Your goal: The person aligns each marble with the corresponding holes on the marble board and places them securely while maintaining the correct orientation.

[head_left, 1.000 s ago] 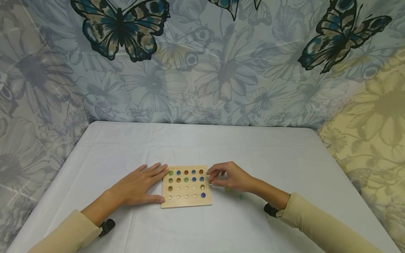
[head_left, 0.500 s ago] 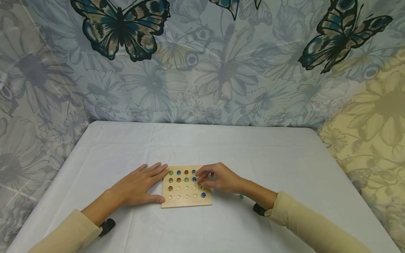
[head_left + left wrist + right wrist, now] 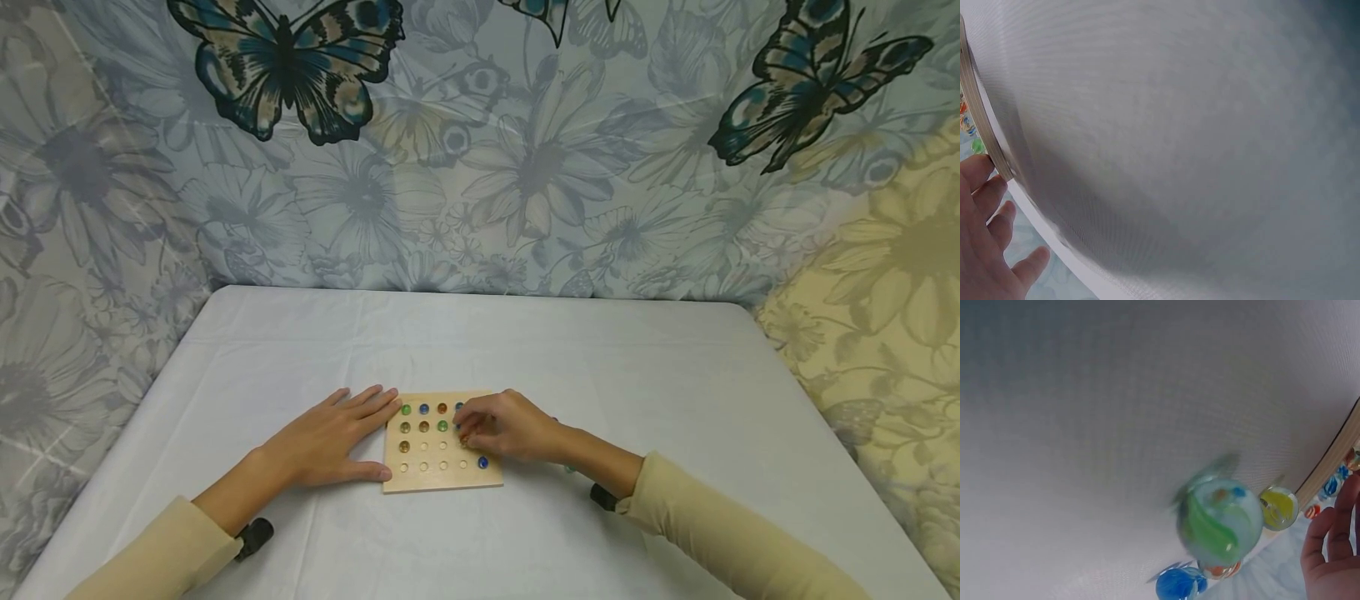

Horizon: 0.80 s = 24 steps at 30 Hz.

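A: What has just changed?
B: A second ago the right hand [image 3: 516, 427] was at the right edge of the wooden board [image 3: 442, 481]; now it is over the board, apparently pinching an amber marble [image 3: 464, 441] between thumb and fingertips.
A: Where exactly is that marble?
B: Third row from the far side, about the fourth column. Whether it has settled there, nobody can tell; the fingers cover the spot.
A: And the left hand [image 3: 337, 442]?
B: Unmoved and spread, its fingers at the board's far left corner, thumb on the left edge, probably steadying it on the counter [image 3: 450, 550].
A: What does the shift mean?
B: Fetching seems to have given way to placing. Several holes are bare, while a green-swirled marble [image 3: 1219, 522] and a yellow marble [image 3: 1279, 507] lie loose on the counter.
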{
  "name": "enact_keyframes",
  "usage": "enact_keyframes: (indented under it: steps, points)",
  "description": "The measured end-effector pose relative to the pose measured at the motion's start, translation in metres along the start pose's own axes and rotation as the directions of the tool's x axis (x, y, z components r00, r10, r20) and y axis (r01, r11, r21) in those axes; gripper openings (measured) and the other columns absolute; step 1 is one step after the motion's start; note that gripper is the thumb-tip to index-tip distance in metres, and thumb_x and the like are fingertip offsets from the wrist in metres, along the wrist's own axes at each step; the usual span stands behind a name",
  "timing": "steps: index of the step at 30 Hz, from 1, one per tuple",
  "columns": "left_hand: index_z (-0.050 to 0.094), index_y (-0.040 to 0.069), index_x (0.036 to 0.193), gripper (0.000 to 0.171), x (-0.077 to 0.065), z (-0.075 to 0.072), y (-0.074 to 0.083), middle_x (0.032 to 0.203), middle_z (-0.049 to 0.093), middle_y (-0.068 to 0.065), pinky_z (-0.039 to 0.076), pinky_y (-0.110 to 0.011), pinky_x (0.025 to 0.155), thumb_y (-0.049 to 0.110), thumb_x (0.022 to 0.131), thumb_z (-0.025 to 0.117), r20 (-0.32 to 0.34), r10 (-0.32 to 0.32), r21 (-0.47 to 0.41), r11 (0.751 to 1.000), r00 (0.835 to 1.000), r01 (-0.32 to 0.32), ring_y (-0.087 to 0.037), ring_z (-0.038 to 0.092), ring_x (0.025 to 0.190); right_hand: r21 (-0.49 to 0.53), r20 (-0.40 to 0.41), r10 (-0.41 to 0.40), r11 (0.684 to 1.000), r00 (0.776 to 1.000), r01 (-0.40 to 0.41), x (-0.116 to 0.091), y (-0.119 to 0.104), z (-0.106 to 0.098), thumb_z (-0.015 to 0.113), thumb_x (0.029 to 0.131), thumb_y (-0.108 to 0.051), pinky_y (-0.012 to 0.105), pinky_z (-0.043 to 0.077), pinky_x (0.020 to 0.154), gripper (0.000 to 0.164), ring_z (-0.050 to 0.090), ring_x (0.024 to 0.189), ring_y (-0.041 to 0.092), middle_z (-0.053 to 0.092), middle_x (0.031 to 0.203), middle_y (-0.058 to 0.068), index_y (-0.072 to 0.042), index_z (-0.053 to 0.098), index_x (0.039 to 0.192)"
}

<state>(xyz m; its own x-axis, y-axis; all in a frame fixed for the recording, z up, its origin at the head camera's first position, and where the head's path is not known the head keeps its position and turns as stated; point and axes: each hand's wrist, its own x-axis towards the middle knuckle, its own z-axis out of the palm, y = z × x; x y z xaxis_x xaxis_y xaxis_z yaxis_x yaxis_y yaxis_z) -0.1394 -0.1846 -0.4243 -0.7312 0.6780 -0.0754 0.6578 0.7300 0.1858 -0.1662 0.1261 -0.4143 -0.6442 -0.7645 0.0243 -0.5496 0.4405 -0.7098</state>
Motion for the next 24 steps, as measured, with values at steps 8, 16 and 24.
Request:
enact_keyframes:
  steps: [8, 16, 24]
  points:
    - [0.036, 0.013, 0.156, 0.093, 0.001, 0.0, 0.0, 0.161, 0.032, -0.005, 0.026, -0.06, 0.114, 0.076, 0.089, 0.046, -0.002, 0.007, 0.002, 1.0, 1.0, -0.007, -0.03, 0.029, 0.147, 0.007, 0.01, 0.011, 1.0, 1.0, -0.011, 0.003, -0.001, 0.002, 0.073, 0.089, -0.003, 0.02, 0.055, 0.077, 0.022, 0.064, 0.086, 0.0, 0.073, 0.097, -0.004, -0.005, 0.07, 0.111]
    - [0.035, 0.013, 0.156, 0.094, 0.001, 0.0, 0.0, 0.161, 0.031, -0.005, 0.026, -0.061, 0.114, 0.078, 0.088, 0.044, 0.008, 0.0, 0.001, 1.0, 1.0, 0.0, -0.03, 0.029, 0.147, -0.07, -0.048, -0.004, 0.998, 0.999, 0.001, -0.005, -0.002, -0.014, 0.076, 0.087, -0.006, 0.028, 0.053, 0.078, 0.027, 0.064, 0.085, 0.002, 0.074, 0.097, -0.004, -0.006, 0.07, 0.113]
    - [0.035, 0.013, 0.156, 0.095, 0.001, 0.0, 0.0, 0.161, 0.031, -0.006, 0.026, -0.061, 0.114, 0.079, 0.088, 0.044, 0.013, -0.009, -0.006, 1.0, 1.0, 0.009, -0.031, 0.029, 0.147, -0.058, -0.067, 0.01, 0.998, 0.998, -0.014, -0.033, 0.009, -0.035, 0.075, 0.087, -0.005, 0.038, 0.056, 0.08, 0.027, 0.066, 0.087, 0.003, 0.075, 0.098, -0.001, -0.004, 0.07, 0.114]
